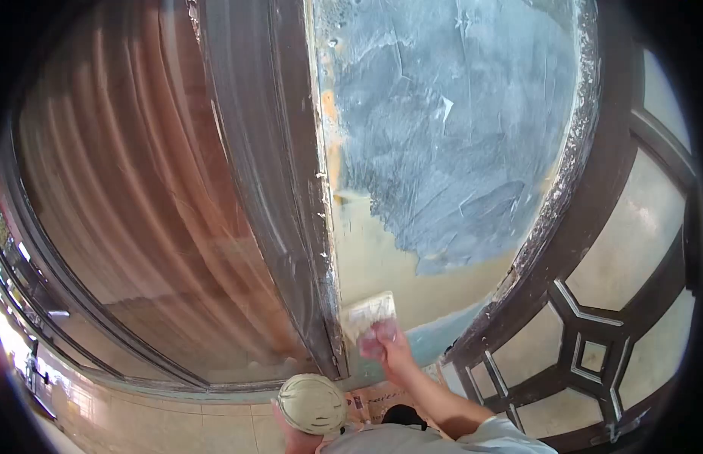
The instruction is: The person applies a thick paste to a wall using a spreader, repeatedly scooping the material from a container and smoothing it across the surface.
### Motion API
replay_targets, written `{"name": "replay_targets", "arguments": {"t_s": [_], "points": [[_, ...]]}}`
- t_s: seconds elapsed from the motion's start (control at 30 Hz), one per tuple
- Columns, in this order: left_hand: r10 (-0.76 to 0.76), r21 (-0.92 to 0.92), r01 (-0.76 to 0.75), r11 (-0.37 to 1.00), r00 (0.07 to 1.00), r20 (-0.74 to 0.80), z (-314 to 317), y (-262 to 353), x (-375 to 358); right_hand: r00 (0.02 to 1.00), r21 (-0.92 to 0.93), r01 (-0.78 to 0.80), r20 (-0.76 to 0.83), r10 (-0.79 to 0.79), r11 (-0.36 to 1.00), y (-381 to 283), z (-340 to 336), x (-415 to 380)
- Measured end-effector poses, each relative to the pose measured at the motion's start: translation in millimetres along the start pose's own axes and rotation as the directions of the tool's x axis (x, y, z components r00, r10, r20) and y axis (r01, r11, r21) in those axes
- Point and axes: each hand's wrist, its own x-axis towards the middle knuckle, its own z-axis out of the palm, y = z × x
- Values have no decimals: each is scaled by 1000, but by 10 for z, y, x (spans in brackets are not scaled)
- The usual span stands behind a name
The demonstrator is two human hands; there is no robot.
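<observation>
My right hand (387,342) is closed on a flat, pale rectangular scraper (370,312), held against the low left part of the wall panel, beside the dark frame. Grey plaster (450,151) covers the upper wall, with a ragged lower edge over a bare cream surface (389,257). At the bottom, my left hand (297,437) holds a round, pale bowl (312,403) smeared with a light material; most of its fingers are hidden under the bowl.
A dark upright frame (264,136) separates the wall from glass with brown curtains (139,181) on the left. Dark latticework (594,318) with pale panes stands right. Printed paper or cardboard (370,402) lies on the tiled floor (223,427) below the wall.
</observation>
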Motion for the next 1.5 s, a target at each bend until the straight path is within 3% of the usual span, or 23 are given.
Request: {"name": "replay_targets", "arguments": {"t_s": [0.13, 0.2, 0.23, 0.27, 0.4, 0.5, 0.57, 0.6, 0.63, 0.67, 0.73, 0.77, 0.83, 0.93, 1.0, 1.07, 1.13, 1.3, 1.37, 1.4, 1.43, 1.47, 1.5], "points": [[-52, -4, 52, 999, 997, 54, 297, 7, 12, 952, 51, 260, 152, -265, 964, -985, 842, 136], [68, 318, -128, 940, 979, 193, 372, -8, 8, 928, 69, 321, 175, -328, 945, -1300, 1199, 165], [-10, 105, -4, 994, 991, 134, 444, 0, 6, 906, 80, 327, 256, -336, 942, -1406, 1317, 199], [-15, 111, 0, 994, 991, 130, 441, 5, 21, 876, 93, 333, 337, -345, 938, -1437, 1372, 226], [-50, 38, 47, 998, 994, 98, 412, 30, 15, 950, 24, 252, 187, -251, 968, -876, 995, 436], [-47, 47, 44, 998, 997, 65, 193, 44, 60, 985, -81, 165, 59, -161, 983, 116, 66, 530], [-46, 78, 44, 996, 999, 22, 159, 42, 23, 997, -117, 6, -81, -16, 993, 648, -517, 428], [163, 442, -216, 871, 974, 156, 241, 60, -50, 984, -118, -135, -129, 119, 984, 894, -840, 408], [291, 689, -459, 561, 889, 355, 292, 73, -79, 953, -111, -269, -175, 247, 957, 1063, -1108, 359], [293, 689, -463, 558, 886, 359, 183, 48, -11, 954, -110, -265, -172, 244, 958, 1163, -1307, 237], [187, 443, -241, 864, 969, 163, -36, 5, 169, 932, -163, -347, -171, 320, 924, 1236, -1485, 104], [190, 444, -244, 862, 968, 164, -64, 5, 189, 933, -163, -346, -167, 320, 924, 1236, -1480, 110], [80, 200, -89, 976, 995, 57, 103, 30, 165, 969, -401, -248, -101, 226, 882, 1091, -1340, -25], [128, 375, -199, 905, 970, 207, -10, -13, 266, 971, -329, -198, 62, 230, 923, 485, -824, -16], [142, 451, -234, 862, 963, 229, -21, -34, 342, 950, -286, -28, 289, 114, 958, 121, -633, 170], [156, 518, -268, 813, 956, 250, 92, -32, 357, 976, -168, 58, 219, -20, 984, -357, -115, 161], [-58, 138, 35, 990, 985, 162, 365, -10, 294, 983, -37, 112, 154, -105, 993, -768, 285, 197], [-47, 263, 7, 965, 988, 146, 270, -82, 328, 971, -39, 153, 194, -143, 987, -1214, 776, 264], [179, 632, -303, 713, 951, 254, -95, -178, 431, 974, -74, 184, 149, -172, 980, -1097, 767, 326], [177, 633, -299, 714, 952, 250, -28, -156, 397, 975, -75, 181, 147, -168, 981, -934, 652, 391], [69, 388, -137, 911, 980, 186, 130, -102, 339, 986, -112, 159, 60, -153, 981, -708, 496, 468], [-56, 95, 41, 995, 986, 156, 228, -59, 288, 990, -147, 133, -27, -139, 980, -454, 333, 530], [-55, 94, 40, 995, 986, 156, 236, -31, 251, 991, -156, 124, -34, -131, 980, -183, 117, 537]]}}
